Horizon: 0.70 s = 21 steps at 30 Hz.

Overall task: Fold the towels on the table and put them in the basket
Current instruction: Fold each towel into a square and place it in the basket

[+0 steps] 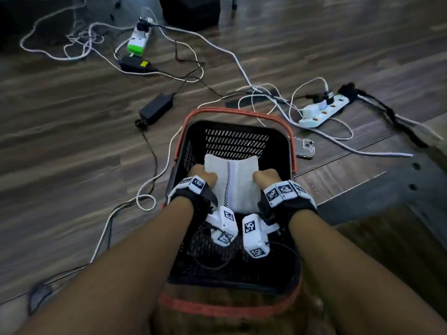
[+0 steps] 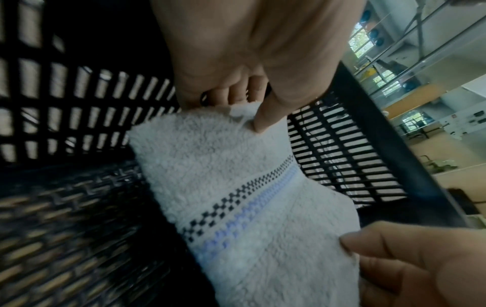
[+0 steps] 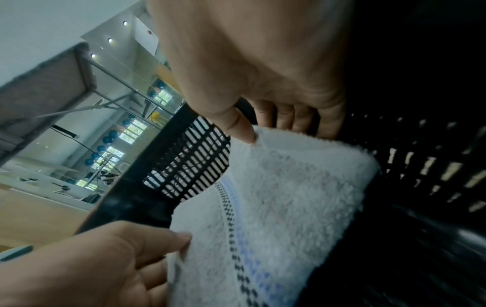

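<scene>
A black slatted basket [image 1: 191, 139] with red handles stands on the wooden floor in the head view. Inside it, both hands hold a folded white towel [image 1: 238, 184] with a black checked and blue stripe. My left hand [image 1: 203, 176] pinches the towel's left edge and my right hand [image 1: 264, 177] pinches its right edge. In the left wrist view the left hand [image 2: 249, 110] has its thumb on the towel [image 2: 223, 170], with basket wall [image 2: 79, 99] behind. In the right wrist view the right hand [image 3: 265, 126] grips the towel [image 3: 294, 193] beside the basket wall [image 3: 194, 164].
Cables cross the floor around the basket. A white power strip [image 1: 324, 110] and a phone [image 1: 305, 148] lie to the right, a black adapter [image 1: 157, 106] to the left, and a green-white power strip [image 1: 139, 39] lies farther back. A dark table edge [image 1: 387, 189] sits at right.
</scene>
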Each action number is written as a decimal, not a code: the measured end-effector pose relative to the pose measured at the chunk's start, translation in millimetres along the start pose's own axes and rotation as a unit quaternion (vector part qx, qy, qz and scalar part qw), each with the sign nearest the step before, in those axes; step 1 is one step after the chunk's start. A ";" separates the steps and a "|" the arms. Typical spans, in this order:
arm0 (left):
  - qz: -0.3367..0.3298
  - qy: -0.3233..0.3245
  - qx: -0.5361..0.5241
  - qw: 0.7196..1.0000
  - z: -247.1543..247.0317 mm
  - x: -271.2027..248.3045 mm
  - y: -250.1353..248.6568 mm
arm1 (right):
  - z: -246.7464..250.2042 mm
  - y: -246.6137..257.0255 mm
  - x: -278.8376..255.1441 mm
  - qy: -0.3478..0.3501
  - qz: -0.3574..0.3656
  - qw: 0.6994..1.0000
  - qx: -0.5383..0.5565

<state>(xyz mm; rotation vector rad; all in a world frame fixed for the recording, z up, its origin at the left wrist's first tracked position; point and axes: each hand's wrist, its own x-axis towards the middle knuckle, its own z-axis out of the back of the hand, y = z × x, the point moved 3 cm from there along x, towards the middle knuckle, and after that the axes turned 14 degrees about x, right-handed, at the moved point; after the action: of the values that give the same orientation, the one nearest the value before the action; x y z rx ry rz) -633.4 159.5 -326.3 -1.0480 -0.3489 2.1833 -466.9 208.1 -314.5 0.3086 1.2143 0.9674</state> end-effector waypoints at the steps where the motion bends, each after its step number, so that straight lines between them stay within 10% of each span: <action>1: 0.001 -0.001 -0.004 1.000 -4.9 11.4 -0.2 | -3.1 -2.9 11.0 -0.003 -0.001 1.000 -0.001; 14: 0.007 -0.068 0.021 0.997 -49.7 68.9 21.3 | -38.4 -27.2 65.8 -0.057 0.008 0.998 0.010; 21: -0.147 -0.172 0.134 0.965 -59.9 59.0 20.0 | -66.1 -32.3 48.1 -0.133 0.231 0.931 -0.251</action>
<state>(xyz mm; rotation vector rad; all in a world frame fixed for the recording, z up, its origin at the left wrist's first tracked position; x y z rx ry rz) -622.8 182.0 -409.1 -0.4358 -0.3269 2.0638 -509.5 207.4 -391.4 0.3096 0.6177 1.5499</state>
